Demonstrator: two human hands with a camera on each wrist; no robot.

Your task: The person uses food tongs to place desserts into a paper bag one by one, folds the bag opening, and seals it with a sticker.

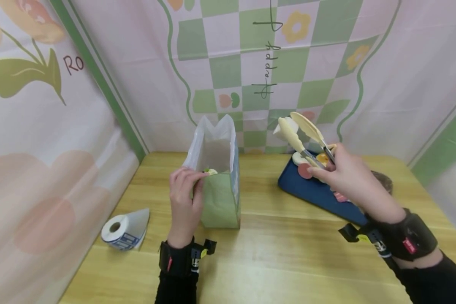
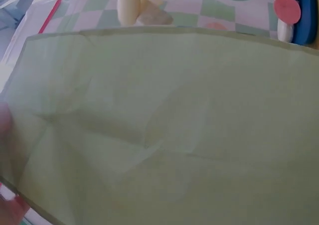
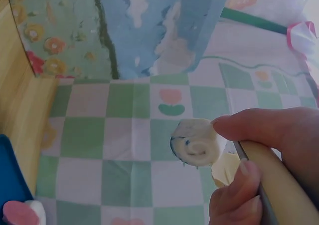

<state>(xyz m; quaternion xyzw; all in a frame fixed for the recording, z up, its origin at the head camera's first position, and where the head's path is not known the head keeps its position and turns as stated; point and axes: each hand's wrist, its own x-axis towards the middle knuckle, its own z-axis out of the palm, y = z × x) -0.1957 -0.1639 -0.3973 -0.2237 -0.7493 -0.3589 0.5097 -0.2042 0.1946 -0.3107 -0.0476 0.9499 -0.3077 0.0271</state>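
My left hand [image 1: 186,192] pinches the near rim of an upright, open-topped paper bag [image 1: 221,202] between thumb and fingers. A small white and green piece [image 1: 212,171] shows just inside that rim. In the left wrist view the green bag wall [image 2: 159,115] fills most of the picture. To the right, my right hand [image 1: 351,177] grips cream-tipped metal tongs [image 1: 308,128] above a dark blue tray [image 1: 308,195]. A white piece [image 1: 289,126] sits between the tong tips; the right wrist view shows a swirl on this white piece [image 3: 197,147].
The tray bears a pink disc [image 1: 305,170], a white round piece [image 1: 298,158], a yellow piece [image 1: 322,158] and a pink striped piece [image 1: 340,197]. A brown item [image 1: 384,181] is partly hidden behind the right forearm. A label roll [image 1: 115,231] lies at left. Patterned cloth [image 1: 258,63] hangs behind the table.
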